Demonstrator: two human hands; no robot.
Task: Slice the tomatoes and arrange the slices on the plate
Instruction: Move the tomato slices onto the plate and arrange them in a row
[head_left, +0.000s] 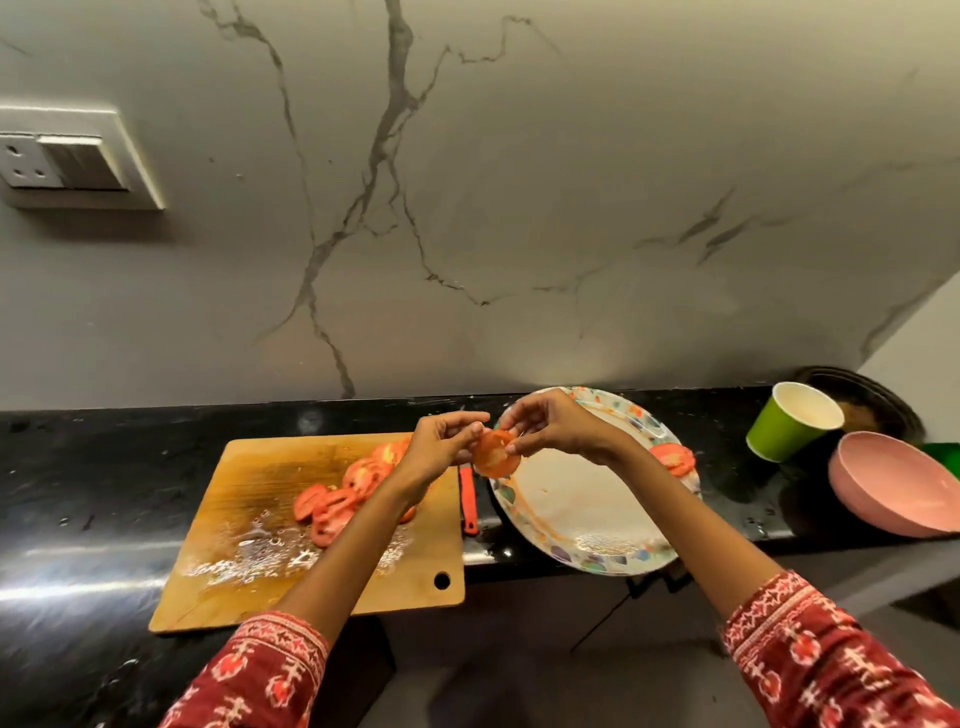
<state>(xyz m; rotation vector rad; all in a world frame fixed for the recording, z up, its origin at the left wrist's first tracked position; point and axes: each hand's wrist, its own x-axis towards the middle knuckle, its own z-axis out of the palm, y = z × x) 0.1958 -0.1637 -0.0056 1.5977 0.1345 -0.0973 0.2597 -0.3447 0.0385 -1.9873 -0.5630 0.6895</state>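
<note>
Both grips pinching one tomato slice (493, 454): left hand (441, 447) at its left edge, right hand (556, 426) at its right edge, fingertips curled onto it. Held up over the gap between cutting board (260, 519) and plate (587, 514), just above the plate's left rim. On the plate: a small stack of slices (674, 458) at the far right edge, smears of juice over the bare middle. On the board: a heap of cut tomato slices (345, 499) beneath the left wrist, wet seeds and juice pooled toward the near side. Red-handled knife (468, 501) lying on the black desk (104, 467) between board and plate. Off to the right: green paper cup (792, 421), tilted, pale inside, contents not discernible; pink bowl (893, 488) just beside it.
</note>
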